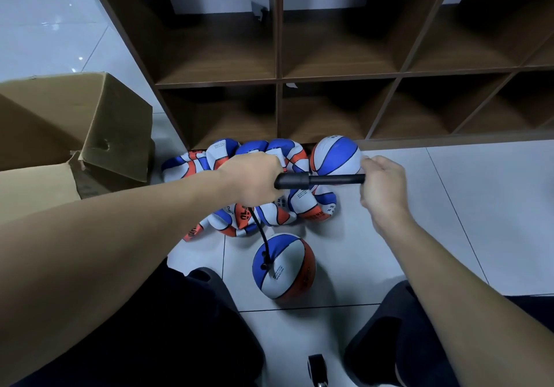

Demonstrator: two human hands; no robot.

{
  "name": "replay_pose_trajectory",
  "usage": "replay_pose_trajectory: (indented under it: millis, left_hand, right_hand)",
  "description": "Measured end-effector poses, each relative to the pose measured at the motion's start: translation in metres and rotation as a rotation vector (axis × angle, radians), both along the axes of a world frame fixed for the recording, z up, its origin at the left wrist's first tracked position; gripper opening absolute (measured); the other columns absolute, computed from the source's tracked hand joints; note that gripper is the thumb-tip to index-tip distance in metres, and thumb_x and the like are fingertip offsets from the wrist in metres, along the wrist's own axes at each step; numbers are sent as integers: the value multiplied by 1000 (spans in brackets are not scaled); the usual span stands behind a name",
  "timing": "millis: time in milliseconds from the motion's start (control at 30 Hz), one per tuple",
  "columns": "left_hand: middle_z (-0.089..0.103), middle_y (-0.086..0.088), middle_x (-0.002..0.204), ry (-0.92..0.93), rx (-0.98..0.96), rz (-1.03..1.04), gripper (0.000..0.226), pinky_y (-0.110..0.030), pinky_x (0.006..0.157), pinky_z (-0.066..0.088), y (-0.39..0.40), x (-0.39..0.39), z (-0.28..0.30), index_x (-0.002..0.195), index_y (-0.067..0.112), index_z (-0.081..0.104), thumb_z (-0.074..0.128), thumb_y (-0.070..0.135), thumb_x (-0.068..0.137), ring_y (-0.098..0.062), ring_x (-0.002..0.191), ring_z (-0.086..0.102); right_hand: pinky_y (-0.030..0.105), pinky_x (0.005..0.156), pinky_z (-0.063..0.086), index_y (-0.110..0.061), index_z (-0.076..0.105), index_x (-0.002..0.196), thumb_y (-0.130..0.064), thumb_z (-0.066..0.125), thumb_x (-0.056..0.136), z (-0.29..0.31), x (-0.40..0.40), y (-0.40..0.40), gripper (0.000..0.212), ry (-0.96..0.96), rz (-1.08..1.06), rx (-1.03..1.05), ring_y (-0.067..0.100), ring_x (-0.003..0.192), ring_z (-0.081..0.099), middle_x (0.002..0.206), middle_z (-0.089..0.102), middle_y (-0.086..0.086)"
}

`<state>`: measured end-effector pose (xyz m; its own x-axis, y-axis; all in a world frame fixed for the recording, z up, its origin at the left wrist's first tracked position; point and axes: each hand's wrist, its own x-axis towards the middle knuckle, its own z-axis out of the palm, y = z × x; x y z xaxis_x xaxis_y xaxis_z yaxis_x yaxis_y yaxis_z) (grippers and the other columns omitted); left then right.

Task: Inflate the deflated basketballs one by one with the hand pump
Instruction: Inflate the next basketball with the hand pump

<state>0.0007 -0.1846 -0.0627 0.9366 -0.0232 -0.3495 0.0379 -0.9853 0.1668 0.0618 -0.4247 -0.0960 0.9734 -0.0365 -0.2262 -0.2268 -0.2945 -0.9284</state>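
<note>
Left hand (254, 177) grips the hand pump (317, 180) barrel; right hand (379, 186) fingers curl around its handle; stroke fully, keeping hose (261, 234) slack into the basketball (284, 266).

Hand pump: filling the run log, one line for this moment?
left hand grips hand pump | right hand holds handle | hose in basketball

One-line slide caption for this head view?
Both hands work the black hand pump, its hose plugged into the nearest basketball.

My pump (319, 180) looks matt black plastic; the floor (449, 222) tiles shine glossy, the shelf (278, 81) is wood-grained, the box (75, 123) plain cardboard.
</note>
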Motion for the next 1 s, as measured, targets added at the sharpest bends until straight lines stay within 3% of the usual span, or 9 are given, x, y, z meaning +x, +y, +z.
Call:
replay_pose_trajectory:
  millis: [133,333,600,700,867,1000]
  left_hand:
    - [69,-3,77,30,13,-1,24,-40,61,58,7,0,-2,77,26,64,64,40,96,-25,68,69]
    - [62,0,71,-16,68,-27,23,-31,52,42,-4,-4,1,76,26,58,62,30,98,-18,59,57]
    - [60,3,72,-70,61,-26,18,-29,52,39,-21,-13,0,80,28,55,59,23,96,-16,61,57]
    - [61,2,73,-109,95,-38,14,-29,51,38,-25,-11,3,84,27,56,60,23,96,-16,61,56]
    - [64,1,73,-112,154,-98,7,-33,52,49,-29,-8,4,85,24,62,60,21,91,-19,63,62]
    - [61,3,74,-127,183,-145,13,-30,50,39,-30,-5,4,84,27,55,61,23,94,-16,63,59]
  right_hand:
    - [43,59,19,-22,32,60,-24,56,90,-3,2,-12,38,-10,-38,12,25,66,21,63,23,-3]
    - [43,59,26,-16,35,70,-31,52,92,-9,-16,12,31,-45,41,0,25,65,28,63,30,3]
    - [38,60,27,-13,32,72,-20,50,98,-10,-37,38,33,-56,51,44,22,66,29,65,32,0]
    - [38,59,30,-17,30,69,-26,51,96,-6,-38,45,35,-55,42,68,23,66,29,62,30,-5]
    - [44,64,43,-1,45,83,-36,52,91,-14,-46,49,36,-7,61,102,24,69,43,73,44,7]
    - [44,65,42,-8,45,78,-38,52,92,-17,-46,49,34,9,73,113,25,68,42,72,43,6]
